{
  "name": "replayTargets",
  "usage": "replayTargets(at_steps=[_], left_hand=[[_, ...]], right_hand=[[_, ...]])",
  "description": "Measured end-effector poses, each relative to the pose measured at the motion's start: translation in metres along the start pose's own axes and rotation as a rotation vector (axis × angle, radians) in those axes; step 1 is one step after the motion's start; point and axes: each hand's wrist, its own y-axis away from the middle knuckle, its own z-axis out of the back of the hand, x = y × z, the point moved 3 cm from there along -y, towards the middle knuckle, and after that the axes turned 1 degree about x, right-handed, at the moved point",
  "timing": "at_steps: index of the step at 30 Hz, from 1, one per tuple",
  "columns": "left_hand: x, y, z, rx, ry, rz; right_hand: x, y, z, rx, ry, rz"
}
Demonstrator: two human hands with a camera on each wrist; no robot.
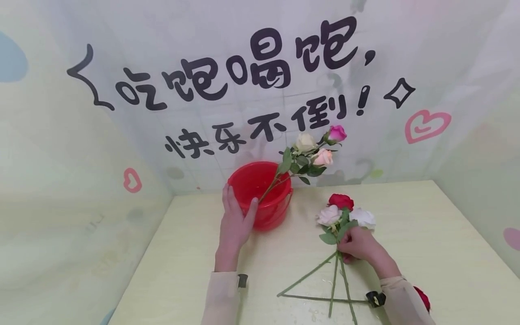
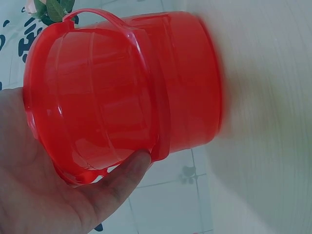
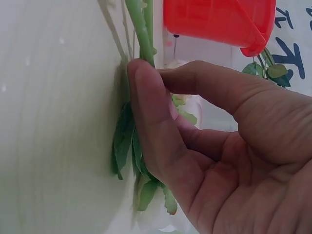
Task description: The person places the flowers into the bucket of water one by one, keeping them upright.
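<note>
My left hand (image 1: 235, 225) holds the outside of a red bucket (image 1: 271, 214), its fingers along the left side and its thumb across the front. The bucket stands upright on the table, with its handle (image 2: 100, 13) hanging at the side. In it lean a cream rose (image 1: 305, 142), a peach rose (image 1: 323, 157) and a magenta rose (image 1: 337, 133), their heads above the rim. My right hand (image 1: 361, 246) pinches green stems (image 3: 141, 29) low over the table, just below a red rose (image 1: 341, 201), a pale pink rose (image 1: 329, 215) and a white rose (image 1: 363, 218).
Another stem (image 1: 321, 298) lies crosswise on the table (image 1: 195, 253), and a red rose (image 1: 422, 298) shows beside my right sleeve. Black wrist mounts (image 1: 375, 299) sit at both cuffs. A printed sheet (image 1: 195, 36) with large lettering closes off the back, right behind the bucket.
</note>
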Motion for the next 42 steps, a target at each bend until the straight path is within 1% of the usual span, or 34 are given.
replayTargets(at_steps=[6, 9, 13, 17, 20, 25, 28, 31, 36, 42], left_hand=[[-0.001, 0.0, 0.001, 0.004, -0.001, -0.007], [0.0, -0.001, 0.001, 0.004, -0.004, -0.002], [0.001, 0.0, 0.001, 0.003, -0.005, 0.005], [0.002, 0.001, 0.0, -0.006, 0.0, 0.01], [0.003, 0.002, -0.001, -0.006, -0.001, 0.012], [0.001, 0.001, 0.0, 0.0, -0.003, 0.009], [-0.001, 0.0, 0.002, -0.002, -0.005, 0.005], [-0.001, -0.002, 0.002, -0.003, -0.014, 0.0], [0.001, -0.003, 0.001, -0.002, -0.013, 0.011], [0.003, -0.003, -0.001, -0.003, -0.013, 0.002]], right_hand=[[0.0, -0.001, -0.001, -0.012, 0.042, 0.006], [-0.002, -0.002, -0.001, -0.008, 0.044, 0.004], [-0.003, -0.001, 0.003, 0.005, 0.014, -0.007], [-0.002, 0.0, 0.007, 0.015, -0.013, 0.007], [-0.002, 0.0, 0.009, 0.005, -0.039, 0.015], [0.001, -0.001, 0.014, -0.061, -0.125, 0.001], [0.004, -0.002, 0.017, -0.096, -0.183, 0.013], [0.004, -0.005, 0.017, -0.111, -0.231, 0.029], [0.002, -0.008, 0.017, -0.134, -0.263, 0.025], [0.003, -0.006, 0.025, -0.2, -0.295, 0.031]])
